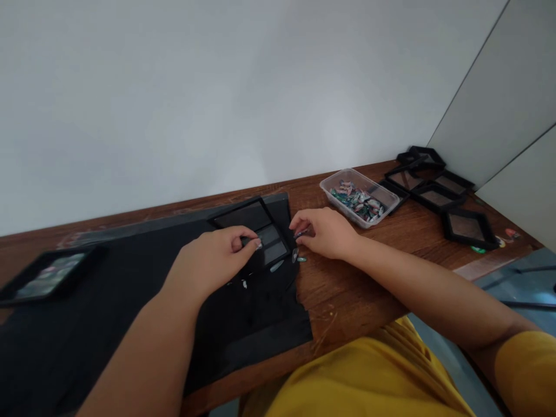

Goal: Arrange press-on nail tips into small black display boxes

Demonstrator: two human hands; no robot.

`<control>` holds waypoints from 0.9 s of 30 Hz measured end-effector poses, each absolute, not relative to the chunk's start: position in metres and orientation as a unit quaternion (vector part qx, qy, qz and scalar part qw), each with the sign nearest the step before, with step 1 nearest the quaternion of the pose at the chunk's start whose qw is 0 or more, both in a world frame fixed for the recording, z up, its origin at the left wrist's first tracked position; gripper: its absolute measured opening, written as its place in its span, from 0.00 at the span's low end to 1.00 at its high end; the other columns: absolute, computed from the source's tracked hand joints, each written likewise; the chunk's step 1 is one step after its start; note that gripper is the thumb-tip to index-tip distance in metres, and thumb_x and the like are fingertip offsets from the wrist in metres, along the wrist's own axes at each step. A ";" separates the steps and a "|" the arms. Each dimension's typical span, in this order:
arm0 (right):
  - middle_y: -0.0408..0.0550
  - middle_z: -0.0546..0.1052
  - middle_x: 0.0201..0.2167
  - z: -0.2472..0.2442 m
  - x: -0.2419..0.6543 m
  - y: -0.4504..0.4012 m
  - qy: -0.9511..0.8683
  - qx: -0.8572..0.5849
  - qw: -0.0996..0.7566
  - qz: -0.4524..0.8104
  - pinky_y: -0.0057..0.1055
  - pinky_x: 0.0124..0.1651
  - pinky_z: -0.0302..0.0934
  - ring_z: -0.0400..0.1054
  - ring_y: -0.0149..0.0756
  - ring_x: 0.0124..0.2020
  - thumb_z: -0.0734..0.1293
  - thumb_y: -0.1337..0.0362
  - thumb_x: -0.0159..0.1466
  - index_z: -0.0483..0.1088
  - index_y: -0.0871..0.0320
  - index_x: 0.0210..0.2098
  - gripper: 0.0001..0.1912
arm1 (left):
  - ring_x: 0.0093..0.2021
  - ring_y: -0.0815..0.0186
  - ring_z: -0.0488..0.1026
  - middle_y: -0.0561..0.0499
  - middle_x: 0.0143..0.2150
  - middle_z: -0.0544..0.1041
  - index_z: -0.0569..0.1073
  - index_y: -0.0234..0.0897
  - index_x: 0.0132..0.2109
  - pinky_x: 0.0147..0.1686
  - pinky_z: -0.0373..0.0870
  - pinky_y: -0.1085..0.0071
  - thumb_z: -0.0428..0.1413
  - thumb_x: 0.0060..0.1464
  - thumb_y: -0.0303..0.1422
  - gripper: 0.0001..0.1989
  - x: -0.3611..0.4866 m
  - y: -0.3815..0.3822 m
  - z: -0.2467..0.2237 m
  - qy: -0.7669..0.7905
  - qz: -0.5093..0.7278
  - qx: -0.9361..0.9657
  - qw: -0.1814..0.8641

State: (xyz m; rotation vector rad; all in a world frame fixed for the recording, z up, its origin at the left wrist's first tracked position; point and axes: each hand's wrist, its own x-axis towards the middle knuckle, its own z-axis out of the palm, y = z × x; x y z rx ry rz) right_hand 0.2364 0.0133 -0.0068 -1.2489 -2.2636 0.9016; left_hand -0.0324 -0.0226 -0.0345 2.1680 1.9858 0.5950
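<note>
My left hand (211, 258) is closed in a pinch at the near left side of a black frame (284, 231) with dark glassy panes. Between its fingertips shows a small shiny whitish piece (258, 243), its kind unclear. To the right, my right hand (325, 231) pinches a small dark glossy piece (301, 233), partly hidden by the fingers. Just below it, small elongated shiny pieces (295, 255) lie at the edge of the black mat (260, 315). A slim pale-green piece (277, 266) rests below the frame, and a white fragment (244, 284) is nearer me.
A clear plastic tub (324, 186) of multicoloured shiny pieces stands behind my right hand. Several black frames (438, 197) are piled at the right end of the wooden table (347, 289). A blurred, filled frame (84, 255) lies far left. A wall (217, 104) backs the table.
</note>
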 end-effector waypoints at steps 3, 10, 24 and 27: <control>0.45 0.88 0.43 -0.006 0.236 0.013 -0.813 -0.450 0.190 0.316 0.34 0.45 0.66 0.80 0.38 0.40 0.76 0.77 0.64 0.81 0.54 0.45 0.13 | 0.17 0.60 0.68 0.55 0.19 0.72 0.87 0.52 0.40 0.20 0.54 0.64 0.61 0.61 0.46 0.11 -0.038 -0.023 -0.035 0.665 0.209 0.714 0.069; 0.46 0.89 0.44 -0.005 0.236 0.012 -0.816 -0.457 0.178 0.306 0.35 0.45 0.65 0.79 0.39 0.40 0.77 0.75 0.65 0.82 0.55 0.46 0.13 | 0.23 0.58 0.77 0.51 0.28 0.84 0.90 0.58 0.50 0.24 0.64 0.63 0.58 0.65 0.46 0.16 -0.057 -0.019 -0.043 0.647 0.199 0.729 0.096; 0.44 0.89 0.43 -0.005 0.235 0.010 -0.822 -0.456 0.166 0.298 0.31 0.43 0.63 0.79 0.36 0.39 0.77 0.75 0.65 0.82 0.54 0.47 0.14 | 0.32 0.56 0.77 0.50 0.34 0.83 0.90 0.52 0.49 0.32 0.65 0.63 0.61 0.59 0.54 0.20 -0.039 -0.019 -0.025 0.711 0.101 0.678 0.158; 0.44 0.89 0.44 -0.004 0.235 0.010 -0.821 -0.460 0.163 0.297 0.32 0.44 0.63 0.80 0.37 0.41 0.77 0.75 0.66 0.82 0.55 0.48 0.13 | 0.30 0.57 0.75 0.51 0.30 0.80 0.88 0.49 0.45 0.31 0.62 0.63 0.60 0.59 0.50 0.17 -0.034 -0.021 -0.021 0.714 0.090 0.677 0.154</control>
